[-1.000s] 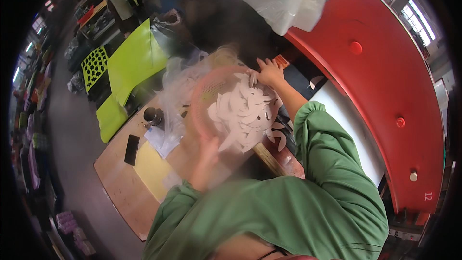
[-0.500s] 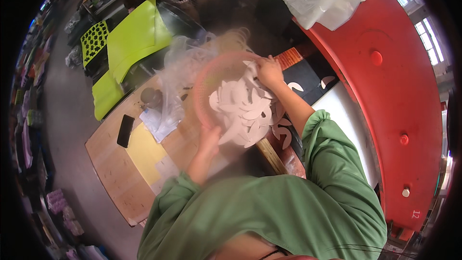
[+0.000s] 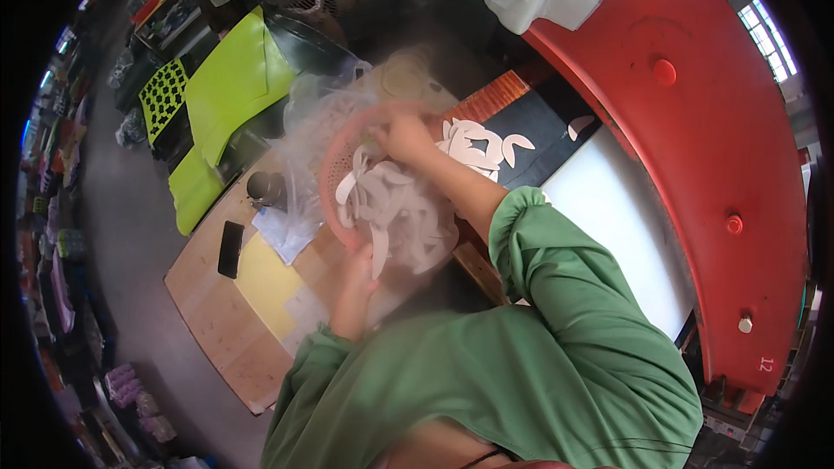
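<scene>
Basket point(image 3: 334, 175) of white cutouts point(image 3: 395, 208), both hands' grip closed on it, above wooden table point(image 3: 217, 313)

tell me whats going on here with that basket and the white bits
A person in a green long-sleeved top holds a round pink basket full of white cut-out pieces over a wooden table. The left hand grips the basket's near rim, while the right hand reaches into it at the far side among the pieces. A clear plastic bag lies beside the basket, and more white pieces sit on a dark surface to the right.
</scene>
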The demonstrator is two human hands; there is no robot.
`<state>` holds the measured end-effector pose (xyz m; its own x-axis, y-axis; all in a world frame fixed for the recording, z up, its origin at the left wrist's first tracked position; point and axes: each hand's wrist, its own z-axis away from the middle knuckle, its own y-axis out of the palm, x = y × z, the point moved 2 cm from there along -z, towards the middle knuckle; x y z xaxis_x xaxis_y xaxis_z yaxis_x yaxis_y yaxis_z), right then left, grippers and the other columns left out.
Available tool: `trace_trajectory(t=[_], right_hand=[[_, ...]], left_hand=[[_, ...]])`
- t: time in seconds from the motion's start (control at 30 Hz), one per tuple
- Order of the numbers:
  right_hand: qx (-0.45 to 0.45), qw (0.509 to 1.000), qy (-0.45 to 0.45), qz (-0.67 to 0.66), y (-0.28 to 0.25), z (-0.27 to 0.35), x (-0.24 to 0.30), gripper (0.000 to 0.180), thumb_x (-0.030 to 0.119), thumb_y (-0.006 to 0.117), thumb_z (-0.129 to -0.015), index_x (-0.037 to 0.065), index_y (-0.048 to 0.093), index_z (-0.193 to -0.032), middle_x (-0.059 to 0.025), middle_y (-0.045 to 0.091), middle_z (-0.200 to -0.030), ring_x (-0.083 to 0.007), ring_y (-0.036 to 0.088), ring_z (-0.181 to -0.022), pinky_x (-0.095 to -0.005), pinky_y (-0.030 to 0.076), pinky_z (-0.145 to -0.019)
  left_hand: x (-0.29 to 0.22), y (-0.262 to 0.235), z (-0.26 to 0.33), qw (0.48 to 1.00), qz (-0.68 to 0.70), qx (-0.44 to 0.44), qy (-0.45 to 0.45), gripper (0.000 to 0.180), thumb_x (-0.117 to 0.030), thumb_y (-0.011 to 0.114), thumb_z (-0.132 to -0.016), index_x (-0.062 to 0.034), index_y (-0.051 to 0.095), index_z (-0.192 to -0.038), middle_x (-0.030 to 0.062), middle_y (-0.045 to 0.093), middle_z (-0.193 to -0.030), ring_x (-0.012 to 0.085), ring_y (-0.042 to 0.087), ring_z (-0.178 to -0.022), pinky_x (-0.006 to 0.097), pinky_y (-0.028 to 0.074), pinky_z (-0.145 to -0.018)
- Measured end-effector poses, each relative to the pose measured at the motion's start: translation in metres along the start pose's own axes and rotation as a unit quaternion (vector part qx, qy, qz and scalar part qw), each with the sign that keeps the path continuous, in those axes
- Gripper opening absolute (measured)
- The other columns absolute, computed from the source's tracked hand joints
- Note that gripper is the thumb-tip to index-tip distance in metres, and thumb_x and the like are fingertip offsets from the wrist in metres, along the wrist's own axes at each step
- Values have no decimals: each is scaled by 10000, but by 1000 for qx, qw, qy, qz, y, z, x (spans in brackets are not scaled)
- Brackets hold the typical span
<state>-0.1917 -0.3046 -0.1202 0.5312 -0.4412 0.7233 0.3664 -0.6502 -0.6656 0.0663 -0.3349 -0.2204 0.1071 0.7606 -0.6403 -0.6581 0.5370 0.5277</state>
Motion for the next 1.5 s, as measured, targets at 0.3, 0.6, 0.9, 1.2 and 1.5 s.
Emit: trace_trajectory(t=[0.3, 0.6, 0.9, 1.2, 1.5], right_hand=[[44, 943, 57, 324, -162, 67, -26, 884, 653, 636, -786, 182, 399, -1495, -211, 370, -1527, -440, 368, -1382, -620, 295, -1090], [156, 918, 85, 356, -108, 103, 4, 1000, 807, 587, -709, 236, 395, -1507, -263, 186, -1591, -520, 117, -1461, -763, 96, -1076], [138, 947, -63, 283, -38, 108, 54, 884, 691, 622, -763, 241, 412, -1495, -246, 277, -1564, -395, 212, -1480, -747, 90, -1085], [192, 973, -15, 130, -92, 98, 52, 688, 500, 702, -804, 153, 518, -1368, -183, 605, -1235, -380, 579, -1136, -436, 475, -954], [232, 893, 30, 384, -180, 169, -10, 713, 382, 806, -684, 178, 550, -1317, -216, 534, -1280, -382, 601, -1104, -449, 507, -918]], left_hand=[[19, -32, 2, 997, 48, -36, -43, 387, 6, 522, -877, -31, 457, -1257, 151, 649, -1050, 300, 674, -966, 454, 608, -777], [30, -11, 16, 995, 67, 43, -53, 397, 1, 506, -886, -39, 485, -1280, 106, 621, -1142, 292, 650, -1037, 443, 582, -844], [16, -8, 8, 994, 29, -76, -73, 417, -48, 539, -928, -53, 470, -1339, 108, 642, -1181, 262, 675, -1033, 420, 584, -864], [19, -49, 25, 991, 82, -28, -102, 358, 19, 476, -855, 18, 536, -1208, 135, 649, -1157, 289, 667, -1029, 421, 563, -905], [48, -135, -13, 995, 64, -63, 41, 392, -13, 583, -868, -90, 528, -1248, 49, 621, -1104, 201, 638, -971, 337, 563, -767]])
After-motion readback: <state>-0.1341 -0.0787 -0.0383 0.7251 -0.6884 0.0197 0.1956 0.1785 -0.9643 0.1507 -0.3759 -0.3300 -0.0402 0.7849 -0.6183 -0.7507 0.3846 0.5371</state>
